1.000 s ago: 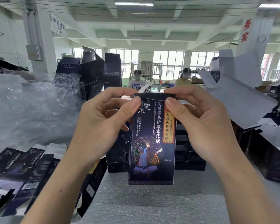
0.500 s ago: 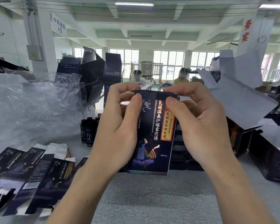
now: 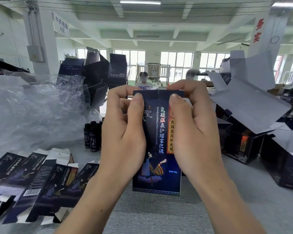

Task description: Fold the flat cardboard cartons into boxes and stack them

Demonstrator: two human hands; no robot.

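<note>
— Upward my thumbs have slid on the carton (image 3: 156, 141), reaching its top edge.
— Grip?
— Left hand (image 3: 123, 135) and right hand (image 3: 194, 132), fingers (image 3: 176, 102) clamped on it, upright over the near tabletop (image 3: 159, 215), likely tucking the flap.

Factory packing hall: flat cartons (image 3: 32, 179) left of the left hand (image 3: 123, 137); bottles (image 3: 91, 137) beyond them; opened boxes (image 3: 240, 146) right of the right hand (image 3: 196, 135); machine (image 3: 153, 70), zone sign (image 3: 62, 26) behind.

Both hands hold a dark blue carton (image 3: 156, 149) upright above the grey table (image 3: 159, 217): left hand (image 3: 123, 132) and right hand (image 3: 194, 130) pinch its top flap, thumbs in front. Flat cartons (image 3: 34, 183) lie left, small dark bottles (image 3: 92, 135) behind
</note>
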